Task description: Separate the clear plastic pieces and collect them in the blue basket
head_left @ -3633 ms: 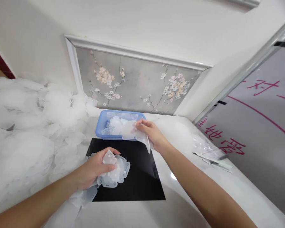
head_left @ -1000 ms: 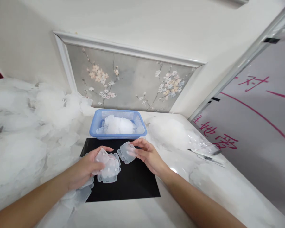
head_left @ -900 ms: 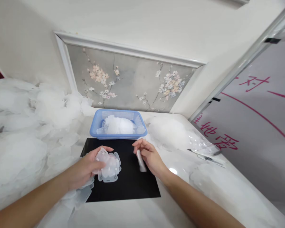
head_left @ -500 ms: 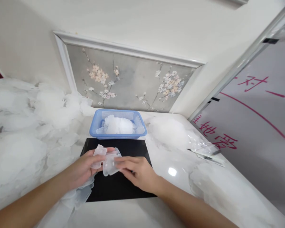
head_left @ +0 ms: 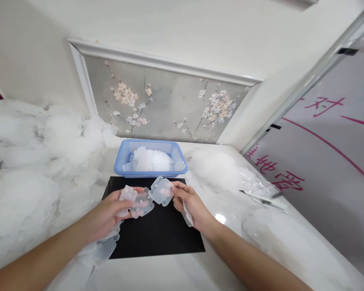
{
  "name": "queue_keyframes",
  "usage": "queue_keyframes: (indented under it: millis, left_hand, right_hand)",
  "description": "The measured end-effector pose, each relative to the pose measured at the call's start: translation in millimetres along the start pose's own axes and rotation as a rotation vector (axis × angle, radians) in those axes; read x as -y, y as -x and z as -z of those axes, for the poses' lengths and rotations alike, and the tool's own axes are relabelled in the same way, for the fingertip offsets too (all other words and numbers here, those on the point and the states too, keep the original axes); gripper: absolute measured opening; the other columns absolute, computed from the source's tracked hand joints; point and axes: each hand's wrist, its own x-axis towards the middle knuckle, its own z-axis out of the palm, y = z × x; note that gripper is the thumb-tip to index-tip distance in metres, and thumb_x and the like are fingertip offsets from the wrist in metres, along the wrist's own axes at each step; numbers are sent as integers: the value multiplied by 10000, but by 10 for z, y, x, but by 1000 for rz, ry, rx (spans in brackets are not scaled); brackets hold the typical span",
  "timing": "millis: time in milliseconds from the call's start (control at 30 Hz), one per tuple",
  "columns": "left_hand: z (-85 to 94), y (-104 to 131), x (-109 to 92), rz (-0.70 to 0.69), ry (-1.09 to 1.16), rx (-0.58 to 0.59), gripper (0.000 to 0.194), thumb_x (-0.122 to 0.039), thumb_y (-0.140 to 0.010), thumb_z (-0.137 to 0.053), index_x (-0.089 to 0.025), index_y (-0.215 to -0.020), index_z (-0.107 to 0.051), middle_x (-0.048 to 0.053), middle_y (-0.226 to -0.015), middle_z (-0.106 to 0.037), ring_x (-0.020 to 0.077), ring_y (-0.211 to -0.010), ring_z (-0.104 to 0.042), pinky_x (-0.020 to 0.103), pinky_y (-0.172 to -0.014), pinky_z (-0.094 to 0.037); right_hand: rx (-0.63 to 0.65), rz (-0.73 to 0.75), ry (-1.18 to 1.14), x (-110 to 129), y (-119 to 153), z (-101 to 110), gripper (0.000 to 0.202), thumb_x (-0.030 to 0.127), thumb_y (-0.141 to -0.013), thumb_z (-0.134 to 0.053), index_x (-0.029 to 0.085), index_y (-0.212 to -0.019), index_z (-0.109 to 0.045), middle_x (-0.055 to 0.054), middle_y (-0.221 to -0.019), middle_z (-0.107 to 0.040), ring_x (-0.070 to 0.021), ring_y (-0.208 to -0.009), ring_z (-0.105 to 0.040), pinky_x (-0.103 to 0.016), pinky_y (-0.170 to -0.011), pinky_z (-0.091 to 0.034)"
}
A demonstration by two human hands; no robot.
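Note:
My left hand (head_left: pixel 113 210) is closed around a few translucent plastic pieces (head_left: pixel 143 206), thin and notched along the edges, with the thumb over a smaller whitish one. Pinched between the thumb and fingers of my right hand (head_left: pixel 189 202) is a similar clear plastic piece (head_left: pixel 161 191), raised flat with its face toward me. A second piece (head_left: pixel 187 214) is tucked under the right palm. The two hands are a little apart, above a black mat (head_left: pixel 157 238). More of these pieces lie below my left wrist.
A blue basket (head_left: pixel 151 174) holding whitish plastic pieces stands behind the mat. Large heaps of similar pieces (head_left: pixel 21 198) cover the left side of the table. To the right lie another pile (head_left: pixel 215 167) and a clear bag (head_left: pixel 257 182), beside a whiteboard (head_left: pixel 321 169).
My right hand has moved right and slightly up, away from the left one, and now holds a clear piece apart, with another in its palm. The left hand has barely moved.

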Motion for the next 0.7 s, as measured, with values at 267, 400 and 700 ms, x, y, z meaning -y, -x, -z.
queue_keyframes:
  millis: [267, 400, 700]
  left_hand:
    - [19, -10, 24, 6, -2, 1, 520, -352, -686, -814, -220, -1165, -660, 100, -1218, -707, 264, -1037, -659, 324, -790, -474]
    - [11, -3, 23, 2, 15, 0, 510, -342, -672, -821, -226, -1142, -662, 89, -1265, -686, 258, -1055, -653, 322, -805, -470]
    - [-1, 7, 5, 1, 9, 0, 526, -330, -689, -808, -211, -1171, -632, 100, -1234, -694, 238, -998, -656, 327, -799, -466]
  right_hand:
    - [-1, 2, 22, 3, -1, 10, 325, 460, -722, -730, 188, -872, -632, 109, -399, -361, -58, -370, -183, -250, -425, -107]
    - [-3, 11, 52, 21, 13, -11, 294, 433, -736, -714, 193, -876, -617, 94, -413, -434, -57, -350, -247, -241, -430, -143]
    - [-17, -29, 68, 35, 25, -15, 344, 461, -723, -728, 194, -897, -599, 51, -463, -554, -87, -389, -432, -211, -426, -253]
